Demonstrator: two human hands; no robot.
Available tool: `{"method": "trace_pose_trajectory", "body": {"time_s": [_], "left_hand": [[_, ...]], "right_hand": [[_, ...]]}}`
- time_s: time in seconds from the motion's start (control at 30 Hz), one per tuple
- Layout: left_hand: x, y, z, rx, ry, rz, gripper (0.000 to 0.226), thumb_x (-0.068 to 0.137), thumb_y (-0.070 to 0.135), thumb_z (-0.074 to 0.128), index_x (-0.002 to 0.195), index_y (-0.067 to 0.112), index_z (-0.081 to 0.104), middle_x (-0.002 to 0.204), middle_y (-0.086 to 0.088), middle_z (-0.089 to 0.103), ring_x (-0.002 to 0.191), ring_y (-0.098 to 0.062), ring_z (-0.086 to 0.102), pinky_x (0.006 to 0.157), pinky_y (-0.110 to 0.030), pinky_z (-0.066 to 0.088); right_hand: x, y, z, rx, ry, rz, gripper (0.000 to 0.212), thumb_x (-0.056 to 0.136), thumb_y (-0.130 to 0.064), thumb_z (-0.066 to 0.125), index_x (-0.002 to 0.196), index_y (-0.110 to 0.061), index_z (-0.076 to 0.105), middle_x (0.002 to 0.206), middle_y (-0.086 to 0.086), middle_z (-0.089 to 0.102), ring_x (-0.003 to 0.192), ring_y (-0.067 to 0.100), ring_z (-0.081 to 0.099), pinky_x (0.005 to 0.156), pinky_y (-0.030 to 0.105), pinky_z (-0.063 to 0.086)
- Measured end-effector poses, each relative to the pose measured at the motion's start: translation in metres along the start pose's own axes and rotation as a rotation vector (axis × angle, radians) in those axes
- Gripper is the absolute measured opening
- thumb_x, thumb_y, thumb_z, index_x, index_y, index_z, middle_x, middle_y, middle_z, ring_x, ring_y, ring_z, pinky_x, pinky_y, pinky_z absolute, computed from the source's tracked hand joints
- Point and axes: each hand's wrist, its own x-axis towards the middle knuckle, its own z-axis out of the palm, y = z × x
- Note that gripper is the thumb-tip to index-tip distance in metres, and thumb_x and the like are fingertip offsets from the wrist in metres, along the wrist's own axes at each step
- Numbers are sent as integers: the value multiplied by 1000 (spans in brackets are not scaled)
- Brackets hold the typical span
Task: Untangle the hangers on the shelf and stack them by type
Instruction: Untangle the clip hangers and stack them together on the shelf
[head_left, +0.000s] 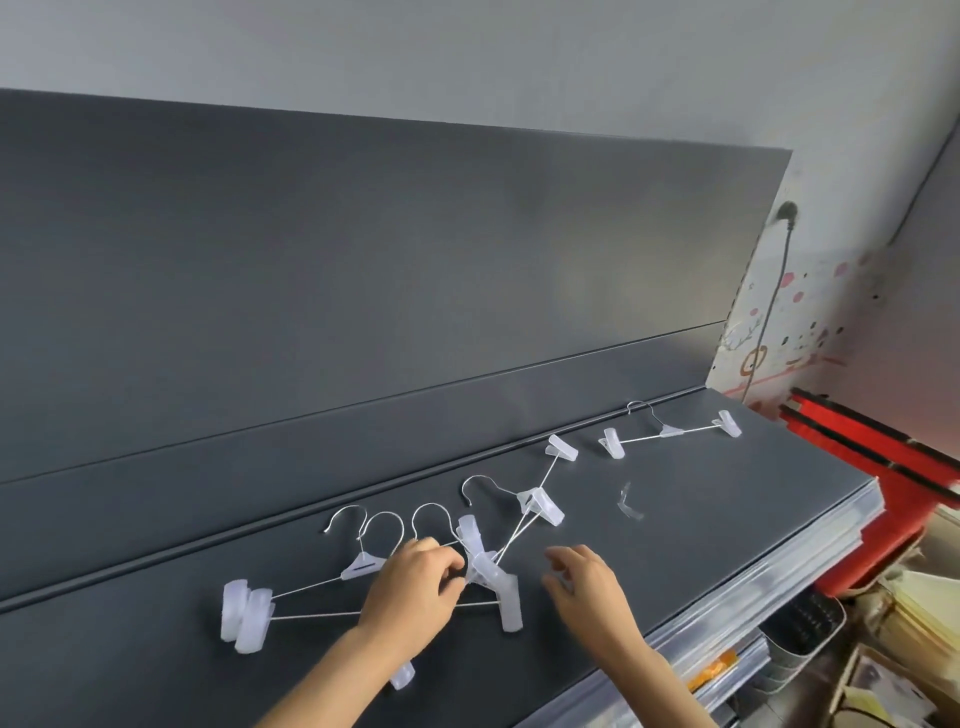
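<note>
Head view: the left hand (415, 587) lies on the tangled hangers (483, 561) on the dark shelf (727, 493). Its fingers (447, 558) are curled in with the thumb closing towards them, pinching into the knot. Which wire they hold cannot be told. Just beyond these fingertips sits a cluster of white clips (493, 577) where several thin bars cross. Three metal hooks (384, 530) stand just behind the knuckles, and a fourth hook lies further back and to the right. Away from the palm, on the thumb-opposite side, a pair of clips (247, 613) ends two bars that run under the hand. One more clip (402, 678) shows beneath the left forearm. From the cluster a bar reaches away past the fingertips to a far clip (558, 447).

The right hand (587, 587) is just beside the tangle, holding nothing. Its fingers (563, 558) are apart and loosely bent, the tips pointing towards the clip cluster without touching it. A small clear plastic piece (629, 503) lies on the shelf beyond these fingers. Well past it, near the back panel (363, 260), a lone hanger (670, 431) lies flat and apart from the rest. A red frame (857, 441) stands off the shelf's far right end, and a cable (774, 312) hangs down the wall.
</note>
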Motion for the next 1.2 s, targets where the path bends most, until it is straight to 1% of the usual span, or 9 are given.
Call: {"method": "trace_pose_trajectory", "body": {"time_s": [0.17,0.43,0.57,0.67,0.8,0.87,0.97,1.1,1.2], "left_hand": [[3,13,11,103,-7,-18,29,93,33,46,119,25,57,111,8,54,110,-10,46,89,-19,37],[14,29,27,159,21,-212,39,93,34,43,132,26,43,124,9,48,120,-10,40,96,-20,34],[7,33,30,154,112,-337,37,94,38,41,129,26,45,121,11,50,119,-8,42,93,-20,34],[2,40,34,184,86,-378,66,74,62,23,125,28,48,118,12,52,115,-8,44,86,-18,33],[-1,43,39,221,11,-472,87,52,69,14,120,30,51,111,13,51,108,-8,44,81,-18,32],[-1,43,40,239,-19,-501,90,49,72,17,122,31,48,113,14,49,110,-8,43,81,-18,30],[-2,42,35,213,-37,-538,93,47,74,21,125,31,47,110,18,46,113,-6,42,86,-18,32],[-1,42,25,176,-10,-537,78,66,73,32,127,28,49,123,13,50,120,-7,42,98,-22,36],[-1,41,23,225,-33,-523,50,87,50,47,130,24,49,129,8,50,123,-11,41,101,-25,34]], "right_hand": [[18,13,-7,3,1,-41,30,91,-16,46,119,-12,56,115,5,55,112,20,49,88,22,39],[90,35,-38,-170,-91,-232,25,83,-3,39,98,-6,58,94,3,52,96,27,46,80,35,43],[132,42,-49,-278,-252,-366,53,80,1,39,128,-16,49,132,0,48,124,23,39,85,30,39],[156,46,-44,-299,-389,-482,58,82,4,37,134,-22,44,144,-7,39,136,15,28,104,28,32],[170,45,-36,-310,-476,-504,43,86,-3,39,115,-27,61,108,-3,59,109,23,51,101,25,29],[174,45,-38,-341,-472,-527,34,88,-12,42,104,-29,67,85,-7,54,91,19,51,95,26,28],[175,45,-43,-320,-480,-548,24,90,-24,47,99,-30,69,88,-7,54,94,19,54,85,29,35],[177,38,-57,-248,-496,-545,20,88,-20,55,100,-25,71,87,-8,53,92,17,57,83,30,44],[179,27,-66,-261,-464,-572,22,86,-15,57,100,-22,71,77,-12,52,83,13,55,75,24,41]]}}
